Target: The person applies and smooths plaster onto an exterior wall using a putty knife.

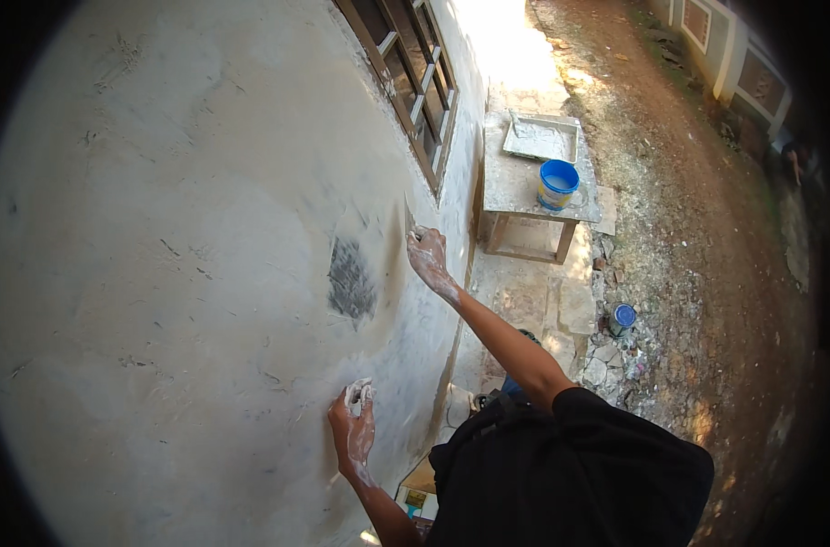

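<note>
A grey plastered wall (205, 301) fills the left side, with a dark, rough patch (350, 279) near its middle. My right hand (428, 253), smeared white, is closed round a putty knife (409, 217). Its thin blade points up beside the wall, to the right of the dark patch and below the window; I cannot tell whether it touches the plaster. Lower down, my left hand (351, 433) is held close to the wall with its fingers curled. White, putty-like stuff coats those fingers, and what they hold cannot be made out.
A barred window (413, 77) is set in the wall. Beyond my right hand stands a splattered table (510, 191) carrying a white tray (541, 139) and a blue-rimmed bucket (558, 185). A blue-lidded can (623, 316) stands on broken paving beside the dirt path (697, 219).
</note>
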Demonstrator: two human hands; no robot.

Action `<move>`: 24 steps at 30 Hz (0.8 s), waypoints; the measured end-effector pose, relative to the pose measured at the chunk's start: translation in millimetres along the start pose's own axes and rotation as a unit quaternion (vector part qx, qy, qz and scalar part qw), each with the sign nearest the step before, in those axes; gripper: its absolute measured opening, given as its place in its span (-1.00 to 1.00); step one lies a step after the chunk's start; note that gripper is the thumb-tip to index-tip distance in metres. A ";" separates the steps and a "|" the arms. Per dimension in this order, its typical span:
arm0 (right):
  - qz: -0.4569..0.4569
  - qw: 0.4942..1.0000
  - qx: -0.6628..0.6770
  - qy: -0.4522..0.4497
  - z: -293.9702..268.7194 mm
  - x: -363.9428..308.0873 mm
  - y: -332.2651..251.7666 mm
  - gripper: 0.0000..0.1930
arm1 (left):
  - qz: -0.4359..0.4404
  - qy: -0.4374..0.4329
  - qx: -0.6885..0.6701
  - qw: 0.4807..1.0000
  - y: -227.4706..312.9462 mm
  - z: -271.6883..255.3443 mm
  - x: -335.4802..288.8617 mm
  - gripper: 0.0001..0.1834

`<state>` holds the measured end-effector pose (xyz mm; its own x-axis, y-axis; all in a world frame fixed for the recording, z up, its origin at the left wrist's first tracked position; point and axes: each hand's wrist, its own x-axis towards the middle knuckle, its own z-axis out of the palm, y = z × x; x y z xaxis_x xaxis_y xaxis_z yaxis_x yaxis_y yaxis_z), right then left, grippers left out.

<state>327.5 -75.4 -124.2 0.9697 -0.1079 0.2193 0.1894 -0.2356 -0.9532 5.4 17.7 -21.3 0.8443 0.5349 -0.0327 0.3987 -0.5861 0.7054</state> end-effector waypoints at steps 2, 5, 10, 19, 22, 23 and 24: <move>0.009 0.998 0.021 -0.051 5.0 -10.0 -32.6 -0.73 | 0.000 0.000 0.016 1.000 -3.4 -1.2 -3.0 -0.76; -0.133 0.988 -0.071 -0.013 28.3 -53.3 -43.1 -0.73 | 0.003 -0.001 0.011 1.000 2.3 0.0 -2.2 -0.77; -0.177 0.965 0.022 -0.193 -5.6 -146.6 -48.1 -0.78 | 0.002 -0.006 0.004 1.000 3.9 -2.3 -1.4 -0.77; 0.020 1.000 0.020 0.009 -27.6 47.6 13.8 -0.76 | 0.010 -0.006 -0.001 1.000 4.3 0.9 0.4 -0.78; -0.013 0.997 0.013 0.075 13.1 107.2 47.8 -0.77 | 0.014 -0.009 -0.004 1.000 10.0 -1.4 -5.5 -0.78; -0.014 0.997 0.018 0.070 23.6 116.0 51.2 -0.77 | 0.006 -0.005 -0.016 1.000 11.2 -4.3 -8.9 -0.78; -0.004 1.000 0.000 0.024 22.6 125.9 59.1 -0.76 | 0.007 -0.009 -0.017 1.000 10.6 -0.6 -5.2 -0.78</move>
<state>464.3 -81.1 -157.6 0.9595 -0.1523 0.2370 0.1973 -0.2372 -0.9512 5.1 9.1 -13.2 0.8567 0.5146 -0.0353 0.3738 -0.5721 0.7300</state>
